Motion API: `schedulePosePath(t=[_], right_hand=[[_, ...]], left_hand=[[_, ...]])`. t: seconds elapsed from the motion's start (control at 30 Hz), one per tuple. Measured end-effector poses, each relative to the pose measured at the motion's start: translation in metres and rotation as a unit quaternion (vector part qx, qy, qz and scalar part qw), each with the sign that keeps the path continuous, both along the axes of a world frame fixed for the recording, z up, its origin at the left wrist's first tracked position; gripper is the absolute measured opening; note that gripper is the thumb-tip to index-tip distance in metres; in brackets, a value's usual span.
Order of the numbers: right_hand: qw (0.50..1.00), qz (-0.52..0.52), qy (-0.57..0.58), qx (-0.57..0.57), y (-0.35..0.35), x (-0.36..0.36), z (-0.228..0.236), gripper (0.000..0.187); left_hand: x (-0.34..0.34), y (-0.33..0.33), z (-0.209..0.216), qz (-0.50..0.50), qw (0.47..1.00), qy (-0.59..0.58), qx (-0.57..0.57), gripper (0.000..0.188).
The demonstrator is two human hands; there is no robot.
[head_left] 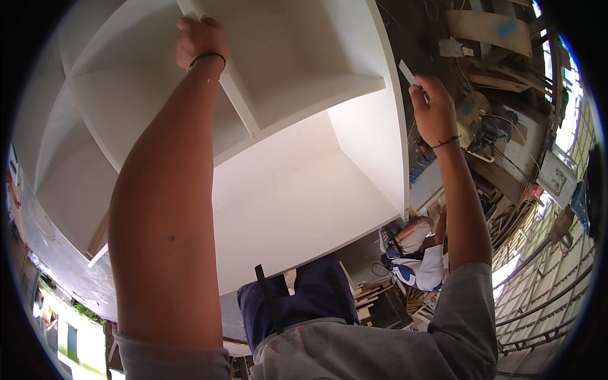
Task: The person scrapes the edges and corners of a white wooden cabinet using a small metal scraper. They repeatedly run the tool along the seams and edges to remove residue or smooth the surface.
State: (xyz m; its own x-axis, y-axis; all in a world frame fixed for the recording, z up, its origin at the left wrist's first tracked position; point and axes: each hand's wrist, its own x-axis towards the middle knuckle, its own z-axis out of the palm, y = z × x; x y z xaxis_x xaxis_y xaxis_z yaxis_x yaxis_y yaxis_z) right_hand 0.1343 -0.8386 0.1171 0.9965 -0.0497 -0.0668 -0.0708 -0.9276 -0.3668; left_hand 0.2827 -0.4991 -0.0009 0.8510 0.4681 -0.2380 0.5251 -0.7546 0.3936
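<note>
A large white cabinet [297, 190] with several open compartments stretches in front of me. My left hand [201, 43] is closed at the front edge of an inner divider [237, 101], its fingers curled round it and partly hidden. Just outside the cabinet's right side panel [394, 95], my right hand [436, 111] is raised. Between its thumb and fingers it pinches a thin, flat, pale strip [407, 71] that looks stiff; its exact kind is unclear. The strip points up and left, apart from the panel.
Another person [421, 247] crouches or sits low to the right of the cabinet, near wood offcuts [373, 297]. Machinery with cables [494, 130] and stacked boards [491, 31] stand farther right. A barred wall [538, 285] curves along the right rim.
</note>
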Motion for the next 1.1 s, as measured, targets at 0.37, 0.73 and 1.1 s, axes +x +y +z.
schedulePosePath(t=[0.37, 0.73, 1.1], right_hand=[[0.991, 0.089, 0.046, -0.091, 0.027, 0.003, -0.031, 0.027], [0.966, 0.118, 0.067, -0.218, 0.024, 0.037, -0.032, 0.024], [0.863, 0.143, 0.203, -0.44, 0.057, 0.037, -0.04, 0.015]], left_hand=[[-0.116, 0.255, 0.01, 0.075, 0.965, -0.078, 0.237, 0.095], [-0.124, 0.258, -0.037, -0.002, 0.978, -0.004, 0.21, 0.045], [-0.123, 0.252, -0.022, -0.006, 0.977, 0.04, 0.21, 0.043]])
